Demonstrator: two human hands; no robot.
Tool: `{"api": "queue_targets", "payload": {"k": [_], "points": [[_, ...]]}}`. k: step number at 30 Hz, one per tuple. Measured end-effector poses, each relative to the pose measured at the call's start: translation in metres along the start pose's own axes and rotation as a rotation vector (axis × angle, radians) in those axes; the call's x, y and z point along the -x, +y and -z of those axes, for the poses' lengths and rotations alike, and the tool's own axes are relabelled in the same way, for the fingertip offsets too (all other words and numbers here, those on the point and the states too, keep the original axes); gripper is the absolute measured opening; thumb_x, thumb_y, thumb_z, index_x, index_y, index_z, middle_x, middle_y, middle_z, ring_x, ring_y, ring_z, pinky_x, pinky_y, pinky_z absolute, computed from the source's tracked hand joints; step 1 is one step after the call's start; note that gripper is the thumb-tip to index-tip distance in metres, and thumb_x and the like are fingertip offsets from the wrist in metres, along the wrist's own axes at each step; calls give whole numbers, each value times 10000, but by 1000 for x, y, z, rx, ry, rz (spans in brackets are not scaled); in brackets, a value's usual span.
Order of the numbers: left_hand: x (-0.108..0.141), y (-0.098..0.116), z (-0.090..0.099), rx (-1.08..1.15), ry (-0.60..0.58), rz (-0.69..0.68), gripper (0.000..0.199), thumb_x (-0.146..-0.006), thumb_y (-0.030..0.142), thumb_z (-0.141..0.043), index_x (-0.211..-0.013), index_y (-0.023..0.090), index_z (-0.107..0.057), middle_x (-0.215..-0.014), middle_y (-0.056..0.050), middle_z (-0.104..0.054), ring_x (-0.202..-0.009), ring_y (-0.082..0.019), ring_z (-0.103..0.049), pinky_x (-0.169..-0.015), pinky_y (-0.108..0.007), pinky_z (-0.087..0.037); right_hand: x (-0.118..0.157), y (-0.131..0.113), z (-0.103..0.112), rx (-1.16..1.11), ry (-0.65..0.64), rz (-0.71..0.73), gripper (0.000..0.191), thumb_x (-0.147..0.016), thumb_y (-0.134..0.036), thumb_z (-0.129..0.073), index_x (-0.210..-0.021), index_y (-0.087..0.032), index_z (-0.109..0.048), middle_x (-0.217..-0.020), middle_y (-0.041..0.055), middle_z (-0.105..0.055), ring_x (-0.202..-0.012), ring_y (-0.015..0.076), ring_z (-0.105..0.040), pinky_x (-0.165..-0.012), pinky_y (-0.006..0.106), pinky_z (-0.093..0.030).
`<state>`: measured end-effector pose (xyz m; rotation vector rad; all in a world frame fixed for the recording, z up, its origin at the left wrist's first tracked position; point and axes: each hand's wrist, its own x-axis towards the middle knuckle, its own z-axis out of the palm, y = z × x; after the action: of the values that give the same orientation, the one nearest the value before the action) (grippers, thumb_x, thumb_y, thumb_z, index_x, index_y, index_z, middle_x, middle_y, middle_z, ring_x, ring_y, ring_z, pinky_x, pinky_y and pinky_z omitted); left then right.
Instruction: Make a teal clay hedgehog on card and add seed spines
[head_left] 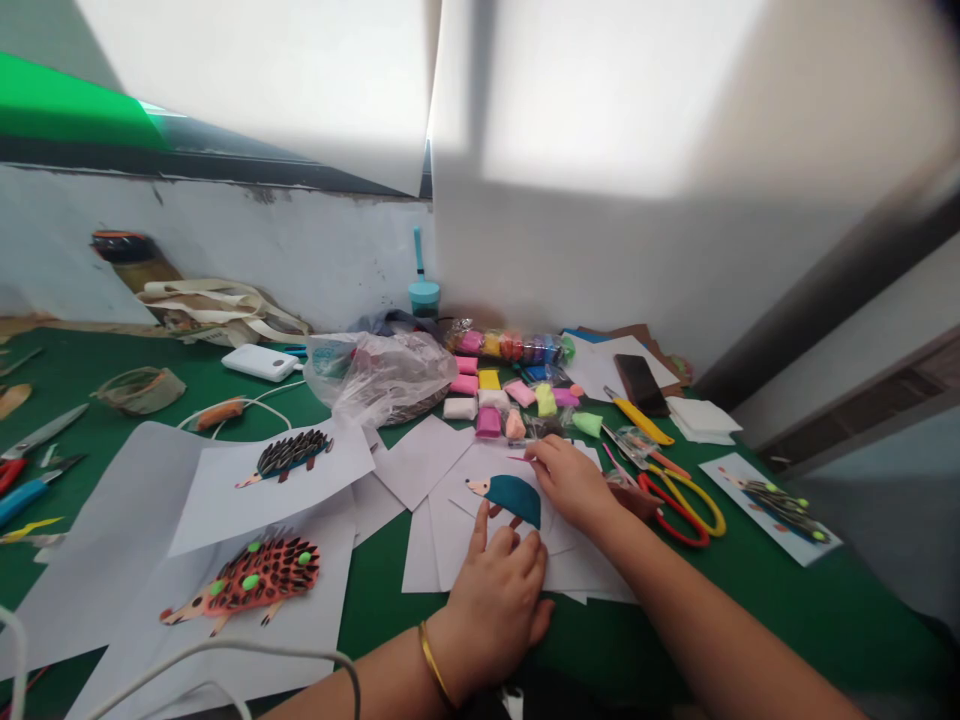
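Note:
A hedgehog figure (514, 498) with a dark teal body, pale face and brown legs lies on white paper in front of me. My left hand (499, 580), with a gold bangle at the wrist, rests on the paper just below it. Its index finger is stretched out to the figure near the face and front leg, and the other fingers are bent over the sheet. Above the figure's back, my right hand (566, 480) pinches a thin pink stick (517, 459), whose tip points left. Part of the stick is hidden by the fingers.
Small coloured clay packets (489, 420) lie behind the paper. To the right are scissors (682, 505), a yellow cutter (643, 422), a phone (640, 384) and a finished hedgehog card (772, 505). Leftward lie a red hedgehog (259, 578), a seed-covered one (291, 455) and a plastic bag (379, 370).

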<state>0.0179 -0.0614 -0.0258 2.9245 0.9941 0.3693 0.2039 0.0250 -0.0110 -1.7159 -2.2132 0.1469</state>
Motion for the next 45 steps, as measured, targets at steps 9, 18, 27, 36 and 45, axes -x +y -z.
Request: {"api": "queue_targets", "payload": {"k": [9, 18, 27, 36, 45], "points": [[0, 0, -3, -4, 16, 4, 526, -914, 495, -507, -1330, 176, -526, -1278, -79, -591, -1109, -286, -503, -1173, -616, 3, 16, 8, -11, 11, 2, 133, 262, -954, -188, -448, -1055, -229, -687, -960, 65, -601, -891, 187, -539, -793, 293, -395], [1, -1, -5, 2, 21, -2, 524, -920, 487, -489, -1330, 164, -527, -1294, -93, -586, -1101, -295, -504, -1164, -624, 58, 49, 20, -11, -128, -49, 124, 315, -961, -187, -431, -1183, -233, -649, -1008, 68, -618, -957, 193, -564, -868, 313, -457], [0, -1, -4, 7, 31, -4, 519, -926, 485, -484, -1324, 156, -531, -1286, -83, -593, -1101, -285, -505, -1171, -601, 71, 76, 9, -8, -219, -91, 19, 324, -963, -241, -423, -1192, -234, -652, -991, 82, -630, -927, 202, -594, -837, 335, -488], [2, -1, -8, 8, 45, -4, 522, -919, 477, -508, -1328, 153, -522, -1304, -76, -581, -1109, -283, -503, -1168, -609, 70, 85, 13, 9, -341, -111, -58, 332, -920, -217, -457, -1191, -232, -648, -1035, 75, -638, -962, 199, -604, -871, 335, -490], [1, 0, -7, 21, 42, 1, 520, -910, 474, -520, -1320, 155, -524, -1283, -79, -587, -1102, -284, -504, -1172, -610, 40, 57, 12, -9, -285, -32, -14, 358, -935, -211, -434, -1212, -222, -661, -977, 69, -624, -923, 191, -595, -832, 323, -495]]}}
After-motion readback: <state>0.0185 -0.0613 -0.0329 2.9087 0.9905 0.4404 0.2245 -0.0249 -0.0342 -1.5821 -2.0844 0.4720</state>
